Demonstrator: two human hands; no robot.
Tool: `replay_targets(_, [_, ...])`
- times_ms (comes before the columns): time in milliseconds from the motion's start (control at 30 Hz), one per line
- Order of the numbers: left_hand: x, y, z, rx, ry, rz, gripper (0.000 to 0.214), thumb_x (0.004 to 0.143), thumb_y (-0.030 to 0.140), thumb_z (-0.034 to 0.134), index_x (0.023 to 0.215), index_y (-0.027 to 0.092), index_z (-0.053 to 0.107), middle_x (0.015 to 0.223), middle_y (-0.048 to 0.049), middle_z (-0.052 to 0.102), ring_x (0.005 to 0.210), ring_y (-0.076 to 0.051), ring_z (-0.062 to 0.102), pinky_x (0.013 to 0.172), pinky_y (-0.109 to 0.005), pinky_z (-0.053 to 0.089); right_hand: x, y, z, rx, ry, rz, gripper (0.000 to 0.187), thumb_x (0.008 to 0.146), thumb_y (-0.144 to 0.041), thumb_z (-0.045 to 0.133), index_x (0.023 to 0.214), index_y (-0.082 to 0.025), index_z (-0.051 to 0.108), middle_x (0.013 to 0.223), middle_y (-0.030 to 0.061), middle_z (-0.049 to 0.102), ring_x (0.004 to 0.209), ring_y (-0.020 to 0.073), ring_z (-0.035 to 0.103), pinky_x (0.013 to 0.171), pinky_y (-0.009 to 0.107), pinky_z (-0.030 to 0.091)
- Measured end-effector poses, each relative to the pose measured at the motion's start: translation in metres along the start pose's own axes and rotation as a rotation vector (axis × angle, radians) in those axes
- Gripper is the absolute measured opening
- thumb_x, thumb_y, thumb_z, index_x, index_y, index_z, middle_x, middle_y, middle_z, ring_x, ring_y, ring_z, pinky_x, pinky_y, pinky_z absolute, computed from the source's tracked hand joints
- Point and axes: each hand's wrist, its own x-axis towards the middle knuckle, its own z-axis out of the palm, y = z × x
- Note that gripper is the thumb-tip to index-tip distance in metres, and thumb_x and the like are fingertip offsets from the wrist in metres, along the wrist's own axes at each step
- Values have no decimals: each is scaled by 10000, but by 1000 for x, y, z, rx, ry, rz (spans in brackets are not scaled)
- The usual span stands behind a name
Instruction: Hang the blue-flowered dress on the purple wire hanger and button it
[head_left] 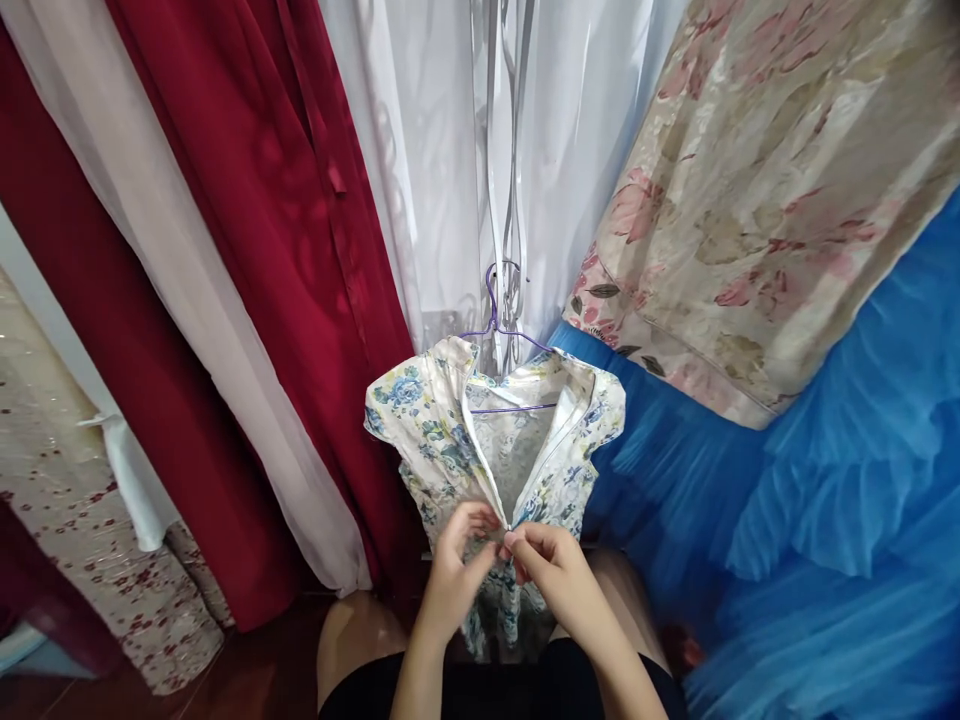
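Note:
A small white dress with blue flowers (435, 430) hangs on a purple wire hanger (493, 310) in front of me, its back open in a V down to a zip. My left hand (454, 565) pinches the fabric beside the zip at the bottom of the opening. My right hand (551, 570) is closed in a pinch at the zip's lower end, apparently on the slider, which is too small to make out. Both hands meet at the same spot on the dress.
Hanging garments crowd round: a dark red dress (247, 250) and a pale sheer one (150, 260) on the left, a white sheer one (427, 150) behind, a cream rose-print fabric (757, 190) and blue tulle (810, 520) on the right. My knees and wooden floor show below.

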Motion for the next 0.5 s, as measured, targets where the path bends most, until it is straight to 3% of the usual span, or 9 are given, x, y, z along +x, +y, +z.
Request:
replay_targets(67, [-3,1,14,31,-68,18,185,886,207,635,1069,209,609,990,-68,653,962,-227,622,889,-327,475,-1,-4,0,0,0,-16,370,957,-405,529,705,-161,648,570,-11,539,569,153,496,574,272,349])
replay_targets(200, [-5,-7,27,123,-42,59,104,927,194,557,1027,206,582,970,-48,644,947,-211,613,865,-315,465,-4,-7,-2,10,-2,-13,367,956,-384,535,689,-156,640,562,-11,536,564,140,492,568,261,345])
replay_targets(300, [-7,-9,27,168,-39,84,31,937,198,536,951,196,564,909,-29,628,899,-197,604,820,-293,455,-5,-6,0,108,-24,17,352,946,-394,546,713,-152,652,516,-19,537,507,121,461,539,253,329])
replay_targets(500, [-9,-1,20,282,-95,122,136,975,255,506,857,195,535,792,-6,586,781,-175,578,745,-266,434,13,-18,-9,277,-53,52,356,880,-461,602,719,-151,677,411,-39,506,382,82,341,460,246,229])
